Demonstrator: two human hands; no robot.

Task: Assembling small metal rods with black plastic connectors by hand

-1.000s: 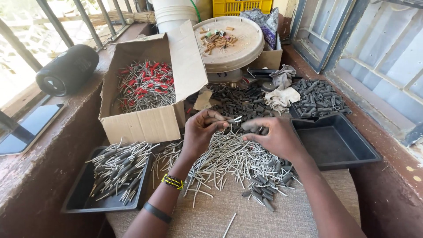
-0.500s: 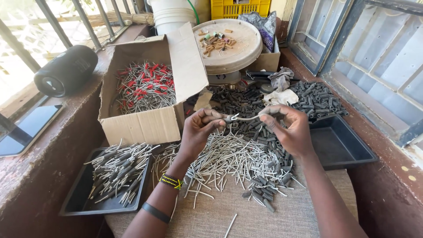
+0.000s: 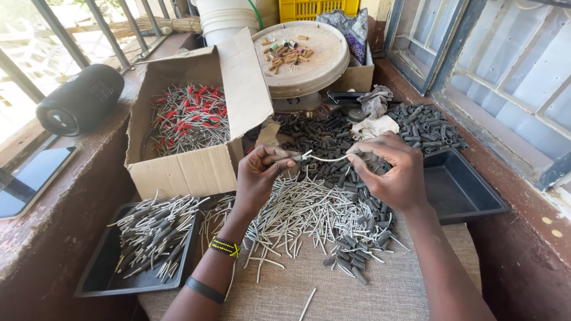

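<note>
My left hand (image 3: 260, 176) and my right hand (image 3: 392, 170) hold one thin pale wire piece (image 3: 326, 158) between them, each pinching an end, above the work mat. The left fingers also pinch a short dark sleeve at the wire's left end. Below the hands lies a heap of pale wire pieces (image 3: 297, 214) mixed with short dark rubber sleeves (image 3: 357, 249). A bigger pile of dark sleeves (image 3: 315, 139) spreads just behind the hands.
An open cardboard box (image 3: 184, 172) of red-tipped wires stands at the left. A black tray (image 3: 101, 273) of sleeved wires sits at the front left, another black tray (image 3: 458, 190) at the right. Behind are a round lid (image 3: 309, 65), white bucket, yellow crate, black speaker (image 3: 80, 98) and tablet (image 3: 30, 178).
Both hands rose from the wire heap, and the right hand drew away to the right, so a single wire now stretches between them.
</note>
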